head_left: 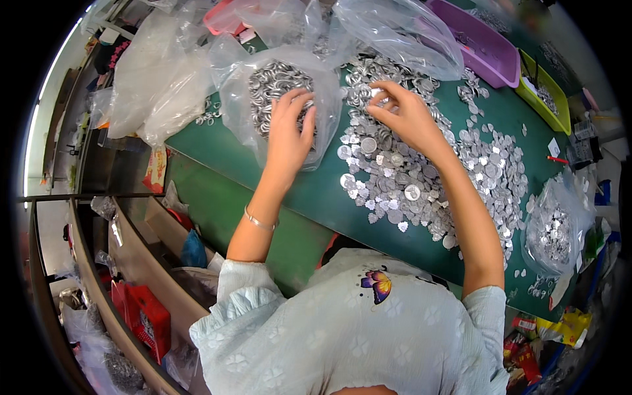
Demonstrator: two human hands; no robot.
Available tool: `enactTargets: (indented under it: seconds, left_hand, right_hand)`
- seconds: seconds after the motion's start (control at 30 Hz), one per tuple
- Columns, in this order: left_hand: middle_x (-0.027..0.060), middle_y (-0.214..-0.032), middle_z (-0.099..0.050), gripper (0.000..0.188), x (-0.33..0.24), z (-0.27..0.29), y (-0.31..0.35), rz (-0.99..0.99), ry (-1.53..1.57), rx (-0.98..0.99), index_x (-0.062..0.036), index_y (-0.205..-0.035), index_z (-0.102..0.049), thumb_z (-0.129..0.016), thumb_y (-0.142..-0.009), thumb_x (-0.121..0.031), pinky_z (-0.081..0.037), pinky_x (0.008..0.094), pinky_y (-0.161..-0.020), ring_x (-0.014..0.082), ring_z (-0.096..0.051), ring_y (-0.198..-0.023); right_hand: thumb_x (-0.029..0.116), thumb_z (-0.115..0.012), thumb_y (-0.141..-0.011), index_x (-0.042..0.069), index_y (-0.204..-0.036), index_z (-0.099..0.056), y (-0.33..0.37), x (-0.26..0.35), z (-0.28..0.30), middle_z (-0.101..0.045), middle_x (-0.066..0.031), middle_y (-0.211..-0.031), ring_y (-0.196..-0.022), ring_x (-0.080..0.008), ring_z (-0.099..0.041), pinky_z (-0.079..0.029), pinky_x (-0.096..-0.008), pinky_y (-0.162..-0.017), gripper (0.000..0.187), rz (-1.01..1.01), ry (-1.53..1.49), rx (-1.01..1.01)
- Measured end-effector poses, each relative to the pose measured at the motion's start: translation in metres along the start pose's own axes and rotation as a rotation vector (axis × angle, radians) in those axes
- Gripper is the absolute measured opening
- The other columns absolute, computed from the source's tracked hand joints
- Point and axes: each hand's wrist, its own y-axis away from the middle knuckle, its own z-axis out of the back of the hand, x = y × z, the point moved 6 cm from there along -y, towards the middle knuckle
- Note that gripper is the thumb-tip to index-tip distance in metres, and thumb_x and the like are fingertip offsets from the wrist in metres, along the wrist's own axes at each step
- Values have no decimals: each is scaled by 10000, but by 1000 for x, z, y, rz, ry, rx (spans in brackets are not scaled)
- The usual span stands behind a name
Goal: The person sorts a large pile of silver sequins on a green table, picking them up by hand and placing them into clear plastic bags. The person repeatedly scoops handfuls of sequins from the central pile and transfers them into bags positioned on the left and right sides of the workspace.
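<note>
My left hand reaches into a clear plastic bag full of silver metal rings. Its fingers rest on the rings with the thumb apart, and no piece shows in its grasp. On the right, my right hand is curled above the far part of a heap, thumb and fingertips drawn together around a small shiny piece too small to name. Beneath and beside that hand spread many flat silver charms, some round like coins, some with scalloped edges. More silver rings lie just left of my right fingertips.
Far right stand a purple plastic basket and a yellow-green tray. A clear bag of silver pieces sits at the green table's right end. Large clear plastic bags cover the far left. Open drawers stand lower left.
</note>
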Motion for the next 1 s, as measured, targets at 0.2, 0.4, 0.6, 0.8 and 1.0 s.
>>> enactTargets:
  seconds: [0.2,0.4,0.6,0.8,1.0]
  left_hand:
    - [130,-1069,-599,241,-43,2,45,33,177,-139,-3,-1006,-613,-585,-772,46,-432,340,-873,273,-569,-1015]
    - [180,-1254,-477,374,-51,-93,50,3,141,294,-30,-1171,-522,-609,-810,-71,-380,419,-957,334,-473,-1151]
    - [178,-1262,-431,444,-43,-141,51,21,-97,399,-38,-1208,-487,-627,-797,-131,-333,467,-986,395,-382,-1195]
    - [141,-1176,-478,393,-65,-124,70,-105,34,406,-51,-1119,-529,-630,-739,-44,-344,471,-965,378,-408,-1152]
    - [156,-1182,-477,324,-73,-112,80,-176,297,508,-53,-1058,-562,-597,-742,10,-336,479,-968,371,-418,-1141]
  right_hand:
    - [130,-664,-762,19,-1052,-595,94,-34,25,-627,-105,-921,-852,-252,-593,-464,-344,-781,318,-163,307,107]
    - [183,-663,-777,20,-1153,-534,105,-32,20,-525,-130,-1210,-1169,-316,-452,-340,-403,-977,429,89,531,-131]
    - [387,-666,-768,23,-1208,-510,93,-73,6,-399,-183,-1329,-1222,-382,-350,-263,-505,-992,593,-11,801,-192]
    - [301,-694,-756,41,-1211,-508,110,-54,8,-461,-135,-1262,-1148,-327,-406,-316,-437,-957,556,64,629,-114]
    - [186,-661,-789,31,-1245,-464,106,-62,32,-505,-158,-1223,-1089,-297,-508,-415,-369,-899,521,-126,217,-173]
